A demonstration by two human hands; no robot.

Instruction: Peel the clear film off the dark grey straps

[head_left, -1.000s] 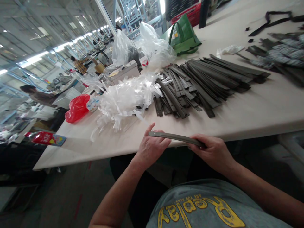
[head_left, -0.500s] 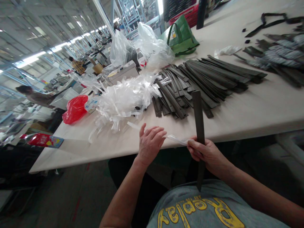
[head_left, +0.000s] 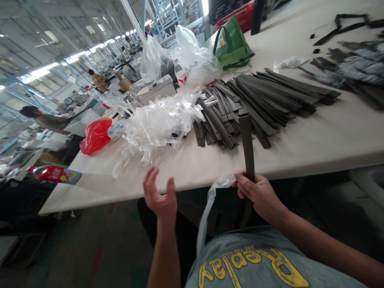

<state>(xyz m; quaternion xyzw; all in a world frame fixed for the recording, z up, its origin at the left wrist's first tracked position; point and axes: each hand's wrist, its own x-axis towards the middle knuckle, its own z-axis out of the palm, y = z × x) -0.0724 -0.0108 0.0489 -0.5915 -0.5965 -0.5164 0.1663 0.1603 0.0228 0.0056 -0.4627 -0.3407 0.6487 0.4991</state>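
Observation:
My right hand (head_left: 255,190) is closed on a dark grey fabric strip (head_left: 247,148), which stands upright above the table's front edge. A clear plastic strip (head_left: 211,194) is pinched in the same fingers and hangs down in a curve toward my shirt. My left hand (head_left: 160,196) is open with its fingers apart, off to the left of the plastic strip and touching nothing. Beyond it lies a heap of clear plastic strips (head_left: 156,124). To the right of that heap spreads a pile of dark fabric strips (head_left: 264,96).
A red plastic bag (head_left: 96,136) lies at the table's left, with a red-labelled bottle (head_left: 55,174) near the corner. At the back are a green bag (head_left: 232,44) and clear plastic bags (head_left: 195,54). Tied grey bundles (head_left: 364,66) lie at right. Other people work far left.
My left hand has let go of the plastic strip and moved left, its fingers opening. The plastic strip's freed end has dropped and now hangs from my right hand.

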